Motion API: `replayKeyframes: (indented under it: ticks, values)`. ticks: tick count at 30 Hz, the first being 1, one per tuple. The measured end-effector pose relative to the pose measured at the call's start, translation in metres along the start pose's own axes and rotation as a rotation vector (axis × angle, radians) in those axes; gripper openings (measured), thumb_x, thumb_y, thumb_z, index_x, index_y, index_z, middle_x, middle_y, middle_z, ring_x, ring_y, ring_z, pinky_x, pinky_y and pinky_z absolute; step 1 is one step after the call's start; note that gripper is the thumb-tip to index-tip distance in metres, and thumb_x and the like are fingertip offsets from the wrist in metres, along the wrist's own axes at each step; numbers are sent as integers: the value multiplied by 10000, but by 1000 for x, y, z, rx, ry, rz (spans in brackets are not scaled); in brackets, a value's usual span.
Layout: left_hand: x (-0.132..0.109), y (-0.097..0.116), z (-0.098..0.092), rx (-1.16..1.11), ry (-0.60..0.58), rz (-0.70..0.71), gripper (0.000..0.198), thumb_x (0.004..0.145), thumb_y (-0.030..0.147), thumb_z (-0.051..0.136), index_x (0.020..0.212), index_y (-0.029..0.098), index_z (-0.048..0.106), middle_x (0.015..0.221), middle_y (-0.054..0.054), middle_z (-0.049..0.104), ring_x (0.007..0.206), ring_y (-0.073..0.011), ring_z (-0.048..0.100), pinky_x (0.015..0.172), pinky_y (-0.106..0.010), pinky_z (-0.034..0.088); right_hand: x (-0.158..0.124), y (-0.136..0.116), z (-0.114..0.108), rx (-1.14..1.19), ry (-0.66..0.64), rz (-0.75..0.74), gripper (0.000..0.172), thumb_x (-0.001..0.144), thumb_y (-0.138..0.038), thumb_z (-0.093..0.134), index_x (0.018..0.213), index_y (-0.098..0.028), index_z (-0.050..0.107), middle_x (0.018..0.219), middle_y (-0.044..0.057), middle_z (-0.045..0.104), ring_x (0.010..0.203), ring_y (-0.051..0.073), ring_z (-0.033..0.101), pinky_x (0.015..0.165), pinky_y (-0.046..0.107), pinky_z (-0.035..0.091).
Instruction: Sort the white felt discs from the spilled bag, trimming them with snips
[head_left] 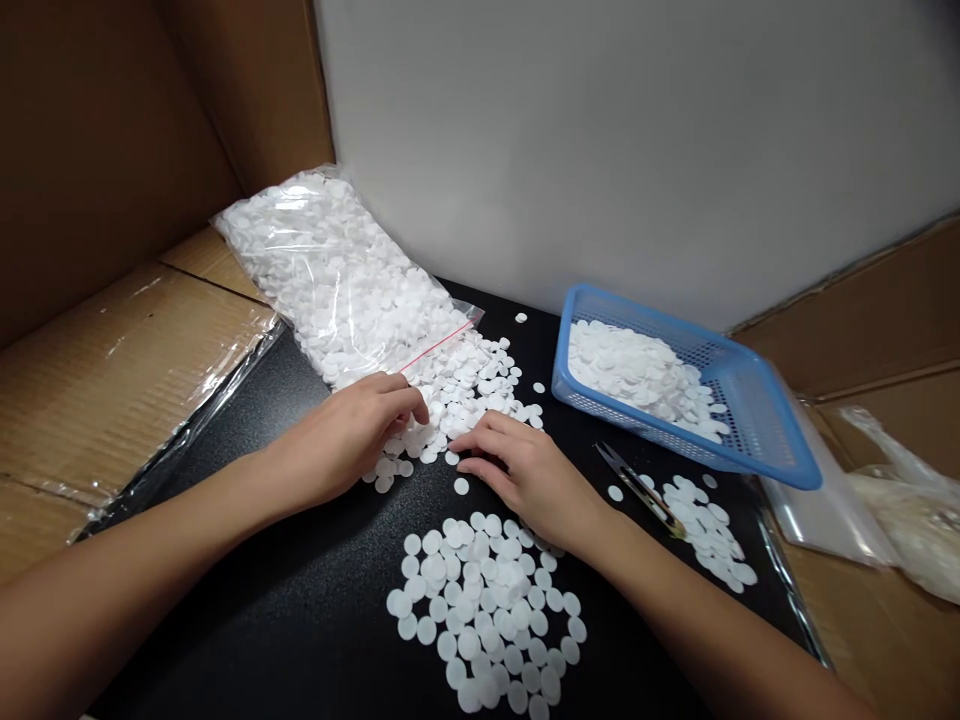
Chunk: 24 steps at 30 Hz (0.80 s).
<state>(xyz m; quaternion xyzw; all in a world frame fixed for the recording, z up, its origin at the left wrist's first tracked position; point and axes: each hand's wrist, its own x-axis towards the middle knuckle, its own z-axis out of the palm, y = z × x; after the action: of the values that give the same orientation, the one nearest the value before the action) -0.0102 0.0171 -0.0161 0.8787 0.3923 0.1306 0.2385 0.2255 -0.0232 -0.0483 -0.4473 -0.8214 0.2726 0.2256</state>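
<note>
A heap of small white discs (pixel 469 385) spills from the mouth of a clear zip bag (pixel 337 270) packed with the same discs. My left hand (pixel 360 430) rests at the near left edge of this heap, fingers loosely curled and apart over the discs; its thumb is hidden. On the heap's near right side, my right hand (pixel 525 470) has its thumb and fingers apart, the tips beside a loose disc (pixel 451 458). A single disc (pixel 461 486) lies just below those fingertips. Nearer to me, more discs (pixel 487 610) are spread out, mostly in a thin layer.
A blue basket (pixel 686 440) holding white discs stands at the right on the black table (pixel 300 590). Scissors or snips (pixel 641 485) lie before it, against a small disc pile (pixel 709 535). Cardboard (pixel 135 370) borders the left; plastic bags (pixel 915 510) lie far right.
</note>
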Motion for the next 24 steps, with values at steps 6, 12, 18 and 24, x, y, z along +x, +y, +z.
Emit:
replayKeyframes:
  ticks: [6, 12, 18, 24]
  values:
    - [-2, 0, 4, 33, -8, 33, 253, 909, 60, 439, 979, 193, 643, 974, -44, 623, 878, -195, 586, 733, -294, 439, 2, -2, -3, 26, -21, 2, 253, 956, -81, 475, 998, -204, 692, 924, 50, 639, 826, 166, 629, 738, 293, 515]
    - [-1, 10, 7, 46, -35, 74, 253, 912, 44, 443, 957, 166, 660, 921, -54, 617, 843, -193, 582, 716, -286, 429, -4, -17, -26, 157, -343, 253, 165, 975, -189, 469, 968, -216, 631, 695, -15, 640, 591, 134, 610, 590, 254, 468]
    - [-3, 17, 7, 42, -9, 96, 237, 900, 12, 472, 937, 158, 655, 893, -45, 607, 843, -193, 567, 716, -287, 419, -8, -21, -31, 227, -338, 459, 124, 981, -214, 440, 1020, -229, 557, 598, -69, 575, 412, 99, 511, 474, 226, 409]
    - [-5, 19, 16, 5, 13, 114, 162, 923, 55, 538, 946, 170, 650, 893, -28, 585, 840, -186, 547, 737, -301, 406, 0, -12, -7, 57, -123, 128, 91, 883, -131, 653, 865, -212, 614, 859, -5, 600, 722, 129, 553, 663, 256, 421]
